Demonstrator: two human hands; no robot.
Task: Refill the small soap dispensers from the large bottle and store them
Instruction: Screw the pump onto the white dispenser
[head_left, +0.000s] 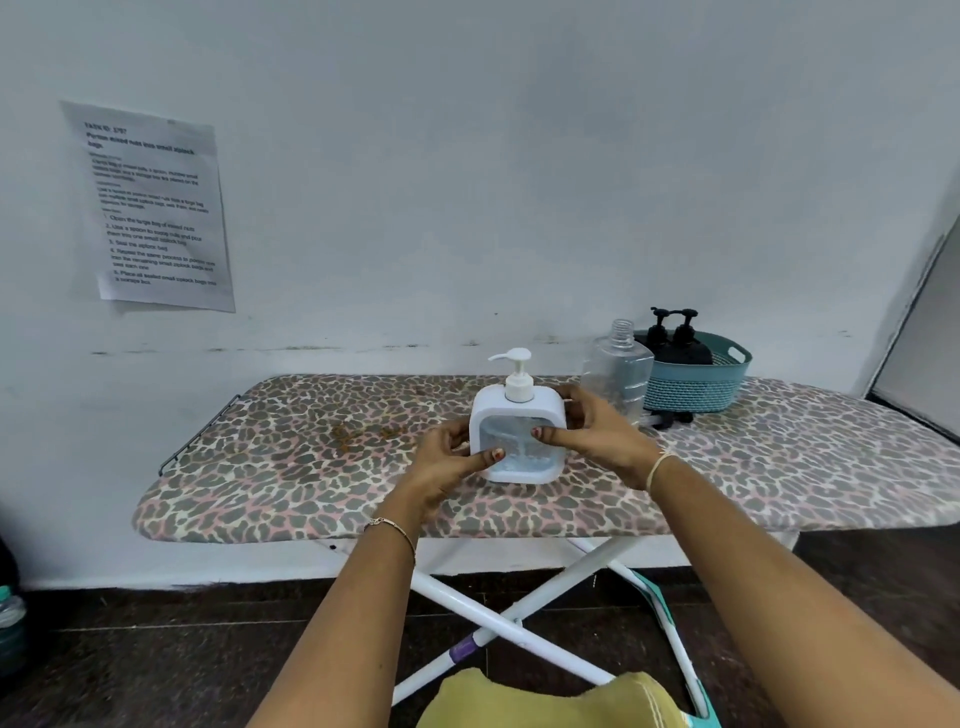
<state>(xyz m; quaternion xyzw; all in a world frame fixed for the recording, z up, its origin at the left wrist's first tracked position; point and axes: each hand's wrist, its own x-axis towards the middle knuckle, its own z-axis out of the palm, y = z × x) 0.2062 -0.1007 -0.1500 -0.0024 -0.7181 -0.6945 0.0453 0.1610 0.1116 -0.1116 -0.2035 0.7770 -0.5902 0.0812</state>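
Note:
A white square soap dispenser (514, 415) with a clear front window and a white pump stands on the leopard-print ironing board (291, 467). My left hand (452, 457) grips its left side and my right hand (592, 431) grips its right side, thumbs on the front. Behind my right hand stands a clear open bottle (618, 371) without a cap. Two black pump dispensers (675, 343) sit in a teal basket (696, 387) at the back right. A black pump head (670, 417) lies on the board by the basket.
The board stands against a white wall with a printed sheet (156, 208) taped to it. White crossed legs (519, 618) hold the board over a dark floor. Yellow cloth (545, 701) shows at the bottom edge.

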